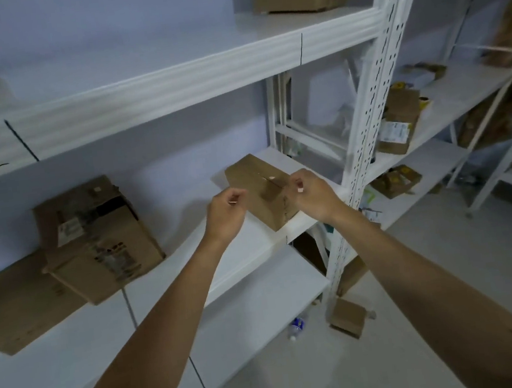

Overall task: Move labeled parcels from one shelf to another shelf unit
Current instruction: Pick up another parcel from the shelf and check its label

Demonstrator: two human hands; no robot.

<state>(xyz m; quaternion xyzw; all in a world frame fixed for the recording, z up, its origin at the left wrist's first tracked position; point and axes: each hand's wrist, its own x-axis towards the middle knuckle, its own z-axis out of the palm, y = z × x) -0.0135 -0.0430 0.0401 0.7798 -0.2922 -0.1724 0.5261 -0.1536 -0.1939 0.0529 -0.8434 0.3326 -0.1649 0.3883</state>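
At the right end of the middle shelf (248,246), small parcel (262,189) overhangs the front edge; left hand (226,213) and right hand (311,195) flank it, fingers loosely curled, holding nothing — a one-sided nudge could tip it off.

parcel (260,190) matt brown cardboard, taped seam. shelf (240,260) smooth white painted metal, perforated upright (375,98). big box (99,239) creased, scuffed cardboard.
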